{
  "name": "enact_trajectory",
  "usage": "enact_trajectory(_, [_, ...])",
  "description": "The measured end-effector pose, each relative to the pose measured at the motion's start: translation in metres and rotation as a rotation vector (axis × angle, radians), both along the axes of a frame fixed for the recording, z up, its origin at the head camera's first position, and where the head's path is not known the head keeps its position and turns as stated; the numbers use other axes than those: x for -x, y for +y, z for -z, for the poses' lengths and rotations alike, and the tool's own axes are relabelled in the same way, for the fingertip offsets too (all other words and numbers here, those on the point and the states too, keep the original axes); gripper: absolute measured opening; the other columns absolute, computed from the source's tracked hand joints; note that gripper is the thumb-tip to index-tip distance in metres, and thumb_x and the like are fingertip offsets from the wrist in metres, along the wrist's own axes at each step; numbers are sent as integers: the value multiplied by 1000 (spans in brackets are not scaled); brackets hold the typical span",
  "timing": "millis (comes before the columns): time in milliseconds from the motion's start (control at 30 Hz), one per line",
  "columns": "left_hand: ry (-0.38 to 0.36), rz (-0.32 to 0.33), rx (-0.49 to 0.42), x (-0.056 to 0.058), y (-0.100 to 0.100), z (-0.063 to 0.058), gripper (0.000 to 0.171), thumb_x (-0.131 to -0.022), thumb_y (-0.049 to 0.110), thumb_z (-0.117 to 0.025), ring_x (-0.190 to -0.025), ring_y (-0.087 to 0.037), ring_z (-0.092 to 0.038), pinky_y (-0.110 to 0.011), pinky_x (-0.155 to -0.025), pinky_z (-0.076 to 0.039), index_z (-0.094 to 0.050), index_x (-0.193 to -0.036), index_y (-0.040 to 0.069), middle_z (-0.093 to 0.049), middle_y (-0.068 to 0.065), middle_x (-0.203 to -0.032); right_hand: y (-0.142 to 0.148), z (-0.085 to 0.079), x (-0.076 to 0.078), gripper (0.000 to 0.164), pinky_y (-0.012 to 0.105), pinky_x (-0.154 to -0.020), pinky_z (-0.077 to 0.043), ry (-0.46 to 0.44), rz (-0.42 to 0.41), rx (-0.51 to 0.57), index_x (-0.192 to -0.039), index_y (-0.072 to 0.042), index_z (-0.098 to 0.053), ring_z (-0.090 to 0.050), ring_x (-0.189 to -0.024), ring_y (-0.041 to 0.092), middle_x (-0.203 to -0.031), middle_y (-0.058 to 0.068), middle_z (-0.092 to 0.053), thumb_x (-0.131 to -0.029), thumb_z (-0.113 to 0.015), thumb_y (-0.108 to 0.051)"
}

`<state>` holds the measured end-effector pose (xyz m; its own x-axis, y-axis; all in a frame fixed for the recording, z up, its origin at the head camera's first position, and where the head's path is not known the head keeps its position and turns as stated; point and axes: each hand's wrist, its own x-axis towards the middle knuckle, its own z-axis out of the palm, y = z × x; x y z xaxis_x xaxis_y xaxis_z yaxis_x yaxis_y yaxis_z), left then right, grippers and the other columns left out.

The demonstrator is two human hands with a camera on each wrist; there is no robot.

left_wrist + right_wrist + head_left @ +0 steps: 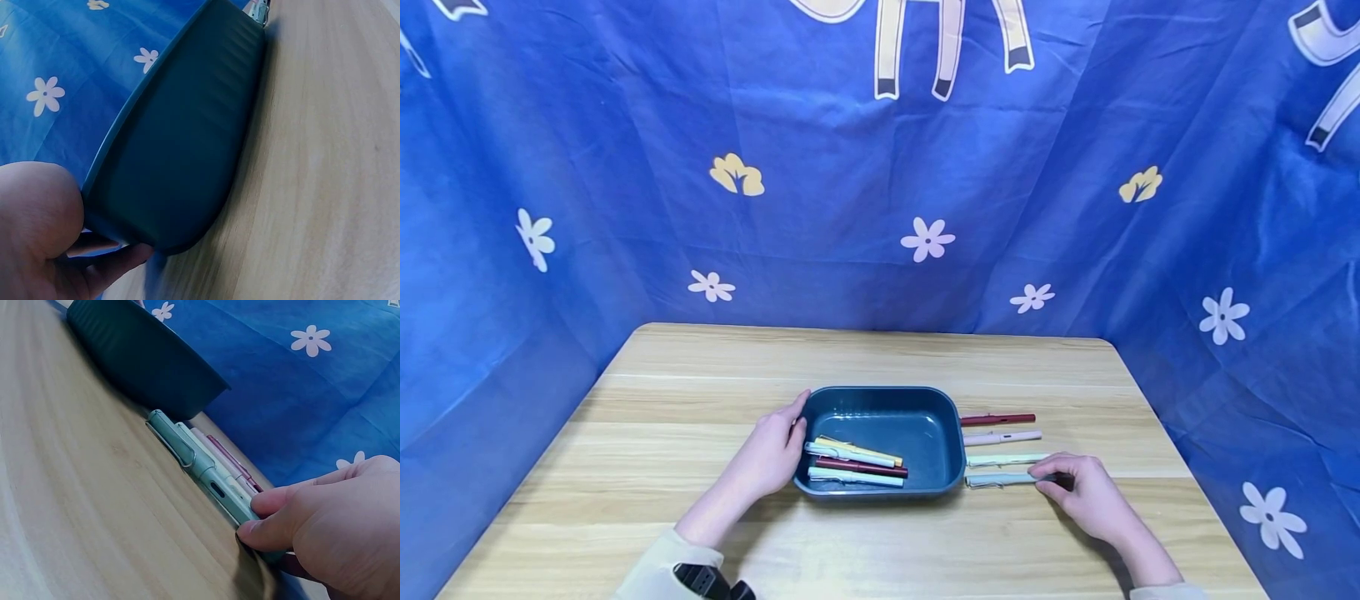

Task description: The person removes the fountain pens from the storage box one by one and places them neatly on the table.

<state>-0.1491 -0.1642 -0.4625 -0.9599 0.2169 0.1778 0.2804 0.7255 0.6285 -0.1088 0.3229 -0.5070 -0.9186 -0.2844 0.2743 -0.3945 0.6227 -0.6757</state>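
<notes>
A dark teal rectangular tub point(925, 433) stands on the table. My left hand point(772, 450) grips its left end, thumb at the rim and fingers against the outer wall point(175, 137). Inside lie a yellow pen point(823, 442), a light blue pen point(857, 456), a dark red pen point(868, 468) and a pale mint pen point(865, 478). To the tub's right, my right hand point(1092, 493) pinches the right end of a grey-green pen point(1000, 480) between thumb and fingers. In the right wrist view that pen point(203, 469) lies close along the tabletop, cap toward the tub.
Beyond the grey-green pen, a pale green pen point(1003, 459), a lilac pen point(1007, 437) and a dark red pen point(1011, 419) lie side by side, their left ends near the tub. Blue patterned cloth point(850, 167) hangs behind and beside the wooden table point(715, 358).
</notes>
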Motion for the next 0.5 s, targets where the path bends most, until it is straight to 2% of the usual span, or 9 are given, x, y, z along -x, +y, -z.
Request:
enact_trajectory(367, [7, 1, -8, -1, 0, 0, 50, -110, 7, -49, -139, -47, -50, -59, -115, -40, -41, -157, -10, -50, -32, -151, -1, -6, 0, 26, 26, -90, -60, -8, 19, -38, -102, -14, -84, -71, -101, 10, -105, -9, -77, -84, -86, 4])
enact_trajectory(400, [6, 1, -9, -1, 0, 0, 50, -110, 7, -49, -139, -46, -50, -59, -115, -40, -41, -157, -9, -50, -32, -152, -1, -8, 0, 25, 27, -86, -61, -9, 19, -25, -103, -14, -84, -72, -97, 10, -106, -9, -76, -84, -86, 3])
enact_trajectory(500, [0, -1, -12, -1, -1, 1, 51, -110, 7, -49, -140, -46, -50, -59, -115, -40, -40, -157, -9, -49, -31, -152, -4, -16, 2, 25, 19, -88, -57, 36, 24, -10, -102, -14, -83, -72, -98, 11, -106, -9, -76, -84, -88, 1])
